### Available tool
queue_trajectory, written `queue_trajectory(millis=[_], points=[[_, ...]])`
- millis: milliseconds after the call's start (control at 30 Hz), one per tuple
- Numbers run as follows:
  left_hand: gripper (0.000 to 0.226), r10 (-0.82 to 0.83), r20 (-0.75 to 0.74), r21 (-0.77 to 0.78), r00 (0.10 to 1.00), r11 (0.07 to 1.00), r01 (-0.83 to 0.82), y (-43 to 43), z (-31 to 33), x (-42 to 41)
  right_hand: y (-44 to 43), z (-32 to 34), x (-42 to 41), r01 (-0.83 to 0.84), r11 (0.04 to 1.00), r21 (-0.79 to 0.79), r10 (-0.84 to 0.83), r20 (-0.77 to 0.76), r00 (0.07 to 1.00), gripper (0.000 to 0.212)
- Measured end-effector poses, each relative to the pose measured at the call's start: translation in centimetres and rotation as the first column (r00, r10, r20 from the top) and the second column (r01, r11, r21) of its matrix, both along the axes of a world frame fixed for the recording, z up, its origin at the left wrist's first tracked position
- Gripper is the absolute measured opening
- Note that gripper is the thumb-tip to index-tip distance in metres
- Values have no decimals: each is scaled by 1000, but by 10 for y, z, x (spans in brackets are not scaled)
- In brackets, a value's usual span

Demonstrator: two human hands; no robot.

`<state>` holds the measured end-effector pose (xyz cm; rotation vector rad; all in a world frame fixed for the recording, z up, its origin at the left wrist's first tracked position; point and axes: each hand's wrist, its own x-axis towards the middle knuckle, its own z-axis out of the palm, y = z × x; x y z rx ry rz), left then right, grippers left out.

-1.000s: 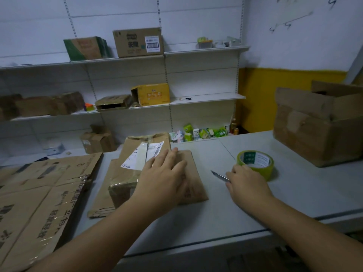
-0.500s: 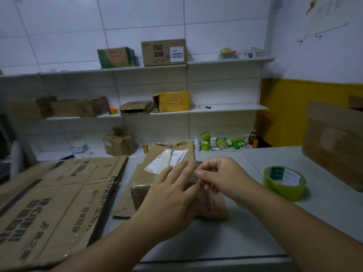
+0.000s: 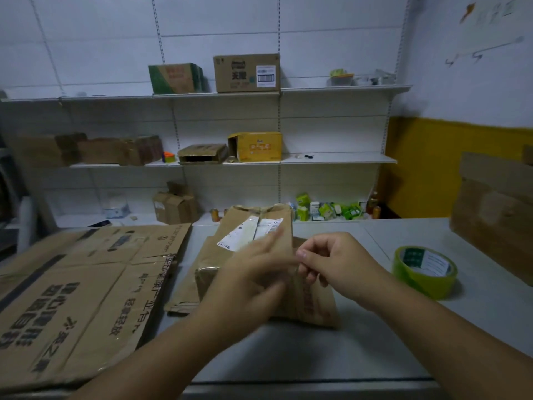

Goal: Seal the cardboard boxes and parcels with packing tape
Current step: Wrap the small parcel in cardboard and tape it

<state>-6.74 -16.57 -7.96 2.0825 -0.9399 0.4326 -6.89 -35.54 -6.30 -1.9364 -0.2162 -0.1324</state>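
The right hand [image 3: 334, 264] has moved from beside the tape roll [image 3: 424, 271] to over the parcel [image 3: 310, 303], fingers curled, meeting the fingertips of the left hand [image 3: 251, 275].

One parcel [image 3: 212, 256], one tape roll [image 3: 418, 281], two hands [image 3: 253, 275] [image 3: 339, 264]

A stockroom — wall shelves [image 3: 337, 159] of cartons [image 3: 247, 73].

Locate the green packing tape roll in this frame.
Head view, right side: the tape roll lies flat on the grey table, right of the right hand, between the parcel and the large cardboard box at the right edge.
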Motion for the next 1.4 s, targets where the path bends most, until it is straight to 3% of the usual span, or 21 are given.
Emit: queue_trajectory(millis=[67, 100, 167, 233, 300, 400, 600, 733, 800, 867, 900, 967, 1000, 1067, 1133, 1200, 1233, 1300, 1400], points=[[30, 79, -86, -233, 993, 967, -97, 5, 8, 3, -2, -5, 1, 40, 994, -100, -29, 113, 993, 16], [34, 143, -92, -266, 985, 950, -163, 7, 12, 7, -3, -7, 3, 83, 986, -146, -52, 203, 978, 13], [32, 258, -62, -168, 964, 950, -265, 11, 16, 13, -3, -10, 8, 193, 951, -241, -72, 433, 899, 11], [23, 294, -26, 8, 955, 956, -294, 14, 13, 18, -2, -12, 15, 246, 907, -343, 30, 633, 773, 13], [23, 271, -57, 138, 961, 955, -261, 17, 5, 20, 0, -16, 19, 227, 851, -473, 200, 693, 693, 14], [17, 206, -47, 203, 978, 960, -192, 21, -4, 22, -4, -20, 20, 167, 745, -645, 408, 640, 652, 19], [25, 171, 100, 202, 980, 961, -189, 20, -9, 21, -13, -5, 12, 64, 525, -849, 580, 411, 703, 33], [38, 134, 391, 335, 910, 901, -276, 14, -17, 17, -19, -16, -2, 111, 438, -892, 511, 349, 786, 50], [43, 114, 497, 398, 860, 850, -344, 8, -27, 18, -20, -32, -11, 18, 423, -906, 428, 217, 877, 69], [42, 131, 516, 386, 847, 847, -366, 4, -35, 20, -17, -50, -21, -205, 512, -834, 342, -21, 939, 81], [41, 145, 497, 369, 856, 857, -359, 2, -36, 21, -14, -57, -24, -264, 635, -726, 307, -77, 949, 82], [38, 177, 474, 317, 862, 879, -355, -2, -38, 22, 0, -67, -24, -163, 906, -390, 171, -14, 985, 75], [37, 182, 474, 277, 862, 898, -342, -3, -39, 22, 9, -66, -22, -34, 976, -216, 37, 10, 999, 70], [38, 151, 410, 161, 900, 959, -234, -1, -38, 20, 28, -59, -17, 155, 987, 32, -155, -4, 988, 76], [39, 216, 213, -116, 953, 974, -195, 14, -36, 19, 40, -50, -12, 242, 955, 172, -244, -9, 970, 78], [38, 319, -173, -430, 932, 827, -363, 28, -33, 19, 45, -47, 2, 314, 894, 319, -322, -29, 946, 66], [36, 289, -400, -491, 870, 734, -469, 29, -31, 21, 47, -48, 11, 345, 855, 388, -346, -69, 936, 60], [34, 180, -687, -461, 704, 641, -614, 19, -27, 24, 57, -56, 24, 364, 824, 433, -346, -125, 930, 58], [46, 124, -761, -448, 637, 609, -655, 3, -23, 19, 69, -68, 34, 352, 792, 499, -318, -156, 935, 43]])
